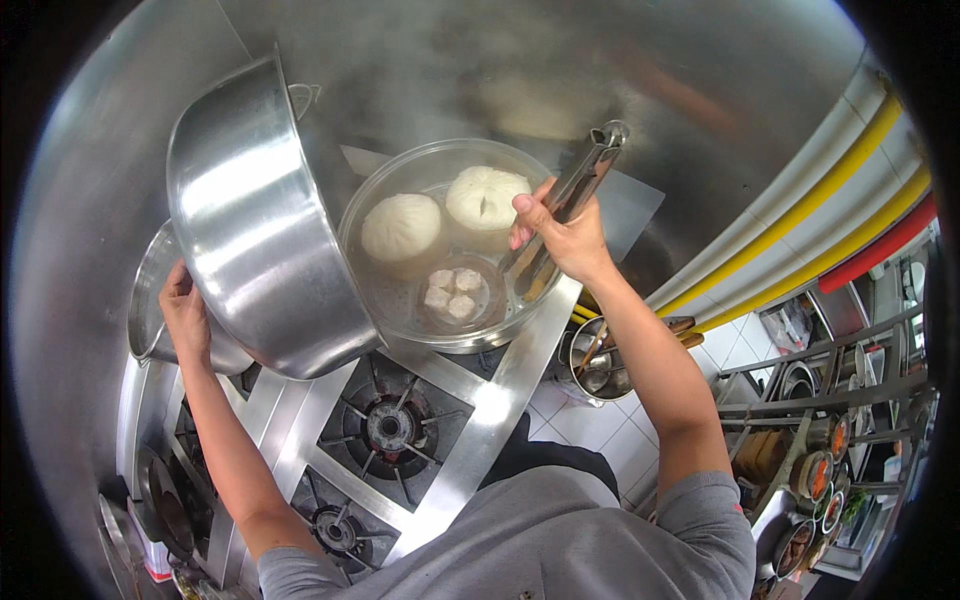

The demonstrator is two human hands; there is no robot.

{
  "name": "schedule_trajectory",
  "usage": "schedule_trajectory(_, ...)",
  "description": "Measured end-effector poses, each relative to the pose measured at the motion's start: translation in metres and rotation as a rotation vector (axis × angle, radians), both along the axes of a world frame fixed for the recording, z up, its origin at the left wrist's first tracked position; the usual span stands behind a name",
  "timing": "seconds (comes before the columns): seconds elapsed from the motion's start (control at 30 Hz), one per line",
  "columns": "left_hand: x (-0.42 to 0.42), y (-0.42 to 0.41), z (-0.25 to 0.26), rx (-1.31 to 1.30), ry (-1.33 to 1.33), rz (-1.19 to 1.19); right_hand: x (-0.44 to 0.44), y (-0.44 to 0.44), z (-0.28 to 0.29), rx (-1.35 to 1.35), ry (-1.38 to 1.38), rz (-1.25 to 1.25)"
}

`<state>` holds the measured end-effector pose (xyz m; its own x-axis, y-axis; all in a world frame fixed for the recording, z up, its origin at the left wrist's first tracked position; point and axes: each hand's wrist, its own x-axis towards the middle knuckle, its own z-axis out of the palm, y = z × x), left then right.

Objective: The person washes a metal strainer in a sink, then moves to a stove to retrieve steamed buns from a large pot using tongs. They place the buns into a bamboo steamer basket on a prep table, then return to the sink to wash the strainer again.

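Observation:
My left hand (186,307) grips the base side of a large stainless steel basin (262,217), which is tipped onto its side left of a round steamer (360,319). Exactly how the fingers hold it is partly hidden. Inside the steaming tray lie two big white buns (401,227) and a small dish (491,300) bearing several pale dumplings (454,291). My right hand (574,236) is closed around metal tongs (581,187) over the steamer's right side. The tongs' lower ends reach down beside the dumpling dish.
Gas burners (390,425) sit in the steel stovetop in front of me. Behind the basin stands another steel pot (150,300). A pot of ladles (596,367) is beside the stove at right. Farther right, a shelf (825,397) stands near several food containers (817,480).

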<state>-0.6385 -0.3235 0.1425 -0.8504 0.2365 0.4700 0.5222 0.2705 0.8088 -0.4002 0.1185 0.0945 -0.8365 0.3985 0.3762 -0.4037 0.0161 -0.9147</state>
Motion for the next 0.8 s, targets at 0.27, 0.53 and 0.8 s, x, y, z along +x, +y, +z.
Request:
schedule_trajectory(0.27, 0.018, 0.006, -0.002, 0.041, 0.014, 0.124, -0.019, -0.038, -0.021, -0.103, -0.165, -0.211)
schedule_trajectory(0.53, 0.018, 0.014, 0.007, 0.094, -0.052, 0.126, -0.029, -0.085, -0.02, -0.042, -0.156, -0.204)
schedule_trajectory(0.8, 0.004, 0.007, -0.002, 0.202, -0.092, 0.062, 0.013, -0.014, 0.047, -0.045, 0.209, -0.384)
